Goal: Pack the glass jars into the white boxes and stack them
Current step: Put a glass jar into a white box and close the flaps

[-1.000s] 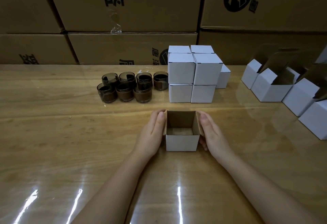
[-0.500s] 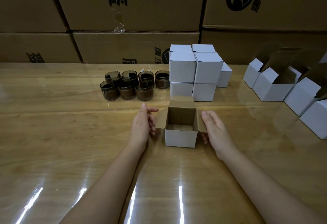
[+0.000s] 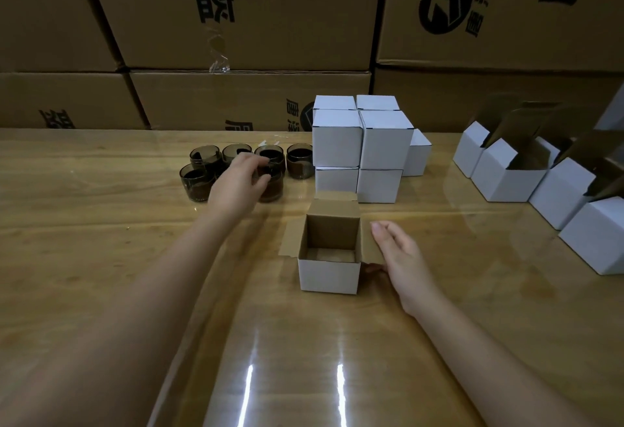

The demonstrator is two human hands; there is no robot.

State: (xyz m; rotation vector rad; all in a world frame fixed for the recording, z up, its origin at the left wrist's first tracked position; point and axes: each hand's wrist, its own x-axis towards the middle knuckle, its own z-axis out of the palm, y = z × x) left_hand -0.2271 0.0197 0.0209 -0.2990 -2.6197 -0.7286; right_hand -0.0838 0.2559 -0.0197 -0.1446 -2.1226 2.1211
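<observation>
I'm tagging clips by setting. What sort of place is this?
Probably a packing station in a warehouse or stockroom: large printed cardboard cartons are stacked behind the wooden table, closed white boxes stand piled beside a cluster of glass jars, and open boxes wait at the right.

An open white box (image 3: 329, 273) was set upright on the counter (image 3: 101, 230), its brown flaps spread and its inside empty. Dark glass jars (image 3: 299, 165) were grouped upright in two rows to its far left. Just behind it, closed white boxes (image 3: 337, 138) were stacked two high. More opened boxes (image 3: 506, 183) were lined along the right.
</observation>
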